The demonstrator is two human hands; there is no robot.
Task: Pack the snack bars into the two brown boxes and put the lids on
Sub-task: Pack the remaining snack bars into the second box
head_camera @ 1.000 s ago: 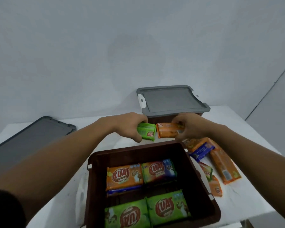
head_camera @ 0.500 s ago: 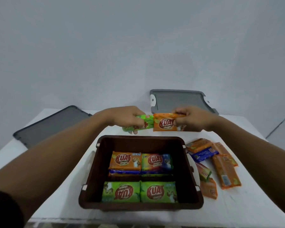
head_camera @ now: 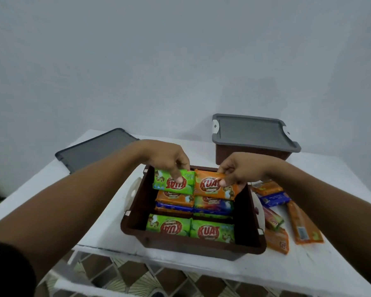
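Two brown plastic boxes: near open box (head_camera: 191,246) with four wrapped snack bars (head_camera: 210,231) visible on top, far right box (head_camera: 251,155) under grey plastic lid (head_camera: 248,130). Second grey lid (head_camera: 96,150) flat, far left. Pinches green-wrapped bar (head_camera: 162,185) in left hand (head_camera: 167,157), orange-wrapped bar (head_camera: 208,185) in right hand (head_camera: 242,170), over open box's far end. About five loose bars (head_camera: 304,226) right

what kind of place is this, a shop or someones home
Likely a plain room at home or a small recording setup, not a shop: a white-covered table against a bare wall, patterned floor tiles, and only an open brown box, a lidded box and loose snack bars.
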